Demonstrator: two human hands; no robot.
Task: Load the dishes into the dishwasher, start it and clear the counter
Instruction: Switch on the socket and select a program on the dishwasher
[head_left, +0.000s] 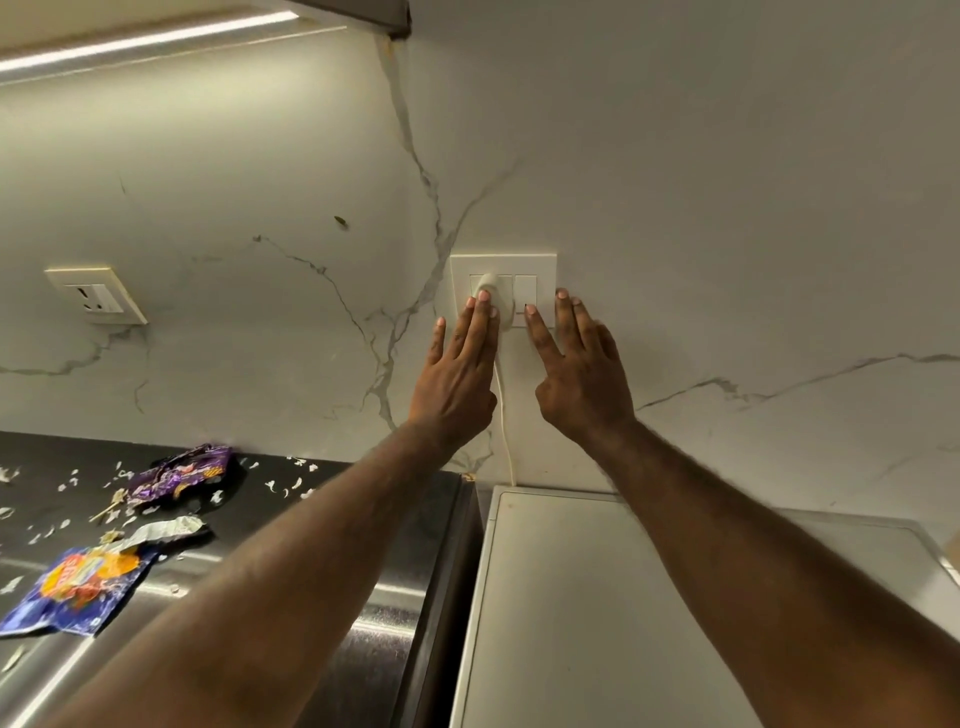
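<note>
A white switch plate (543, 265) sits on the marble wall, with a white plug (491, 285) in its socket and a cord (503, 410) hanging down. My left hand (460, 364) lies with straight fingers against the plug. My right hand (582, 364) reaches the plate with straight fingers, its index fingertip on the switch (525, 291) beside the plug. Below lies the white top of an appliance (571, 597); whether it is the dishwasher I cannot tell. No dishes are in view.
The steel counter (395, 597) on the left holds a purple wrapper (179, 473), a blue snack packet (78, 582), a torn white strip (161, 530) and several scattered white scraps. A second wall socket (96, 296) is at left. A light strip (145, 39) glows overhead.
</note>
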